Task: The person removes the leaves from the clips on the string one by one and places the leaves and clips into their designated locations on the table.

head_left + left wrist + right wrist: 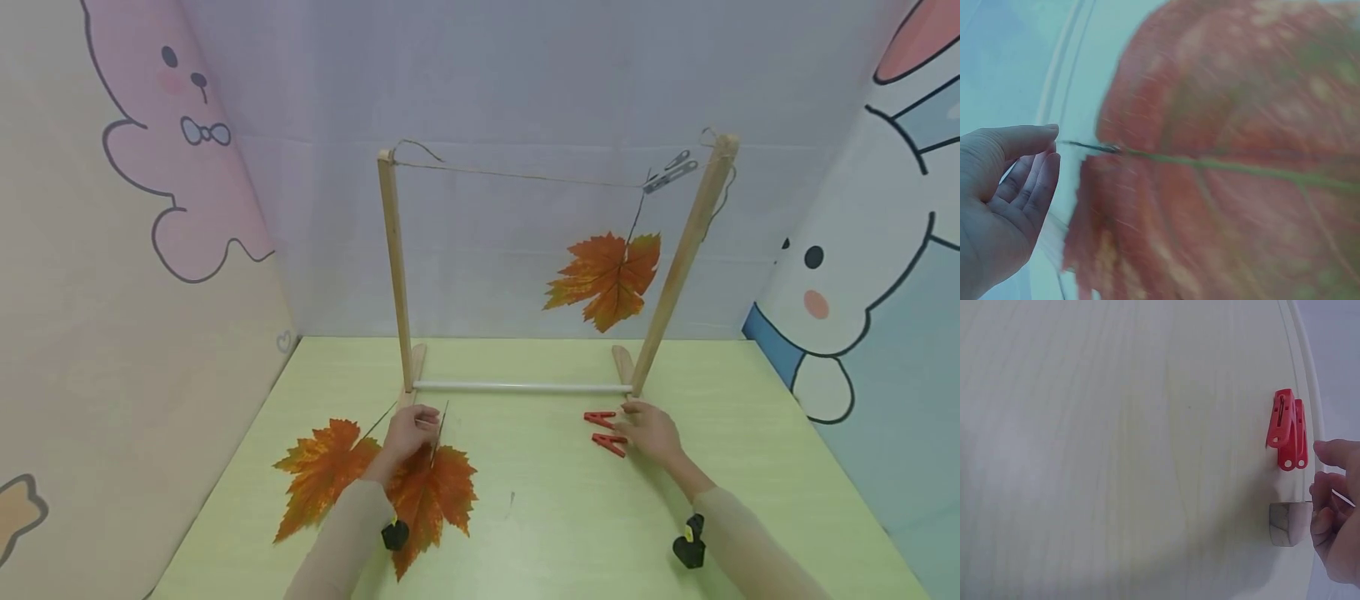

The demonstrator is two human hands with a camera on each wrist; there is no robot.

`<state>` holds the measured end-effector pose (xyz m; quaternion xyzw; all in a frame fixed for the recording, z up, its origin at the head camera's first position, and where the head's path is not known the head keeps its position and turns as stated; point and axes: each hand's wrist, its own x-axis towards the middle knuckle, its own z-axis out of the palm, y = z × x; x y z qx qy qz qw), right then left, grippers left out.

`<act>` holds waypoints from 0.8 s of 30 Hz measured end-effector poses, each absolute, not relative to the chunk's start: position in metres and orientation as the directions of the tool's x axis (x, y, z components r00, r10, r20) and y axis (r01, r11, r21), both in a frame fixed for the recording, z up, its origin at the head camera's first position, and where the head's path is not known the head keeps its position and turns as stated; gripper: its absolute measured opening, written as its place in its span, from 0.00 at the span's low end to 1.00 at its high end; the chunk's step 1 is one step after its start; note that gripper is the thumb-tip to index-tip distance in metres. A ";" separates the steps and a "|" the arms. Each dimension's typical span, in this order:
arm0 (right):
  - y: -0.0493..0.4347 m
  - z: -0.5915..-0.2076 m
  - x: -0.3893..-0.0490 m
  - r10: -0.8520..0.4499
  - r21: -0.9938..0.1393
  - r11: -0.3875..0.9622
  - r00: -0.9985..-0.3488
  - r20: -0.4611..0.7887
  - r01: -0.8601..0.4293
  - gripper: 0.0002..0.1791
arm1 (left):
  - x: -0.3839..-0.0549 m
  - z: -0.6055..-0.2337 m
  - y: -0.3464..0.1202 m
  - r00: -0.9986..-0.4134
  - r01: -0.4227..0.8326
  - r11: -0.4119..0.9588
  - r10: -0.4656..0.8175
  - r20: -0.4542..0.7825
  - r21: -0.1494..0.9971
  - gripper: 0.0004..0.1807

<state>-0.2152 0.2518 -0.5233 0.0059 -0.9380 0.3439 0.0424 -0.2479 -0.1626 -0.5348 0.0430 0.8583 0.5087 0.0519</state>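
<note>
An orange maple leaf [437,492] is at my left hand [412,432], its thin stem running up to the fingers. In the left wrist view, thumb and fingertips of the left hand [1013,187] pinch this stem [1088,146] close above the leaf [1229,206]. A second maple leaf [330,467] lies to the left of that hand. My right hand [654,433] reaches toward two red clothespins [600,417] on the table. In the right wrist view, thumb and loosely bent fingers of the right hand [1341,512] stand apart, right beside the clothespins [1282,422].
A wooden frame with a left post [395,267], a right post [686,258] and a white crossbar [521,387] stands on the table [555,525]. String [517,174] spans the posts. A grey clothespin [670,177] holds another maple leaf [607,279] near the right post.
</note>
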 end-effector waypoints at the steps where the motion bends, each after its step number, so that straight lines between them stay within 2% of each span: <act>1: 0.253 -0.521 -0.215 0.017 -0.646 0.762 -0.996 0.093 -0.047 0.21 | -0.249 -0.532 -0.162 -0.990 0.034 0.475 0.134 -0.035 0.879 0.14; 6: 0.260 -0.513 -0.217 -0.003 -0.637 0.767 -0.993 0.118 -0.078 0.22 | -0.255 -0.516 -0.155 -0.986 0.071 0.423 0.165 0.001 0.903 0.16; 13: 0.266 -0.498 -0.220 -0.030 -0.622 0.774 -0.989 0.146 -0.115 0.21 | -0.260 -0.480 -0.136 -0.972 0.130 0.433 0.233 0.029 0.892 0.16; 24: 0.268 -0.437 -0.223 -0.078 -0.596 0.783 -0.978 0.193 -0.180 0.23 | -0.271 -0.435 -0.106 -0.957 0.197 0.450 0.281 0.071 0.871 0.17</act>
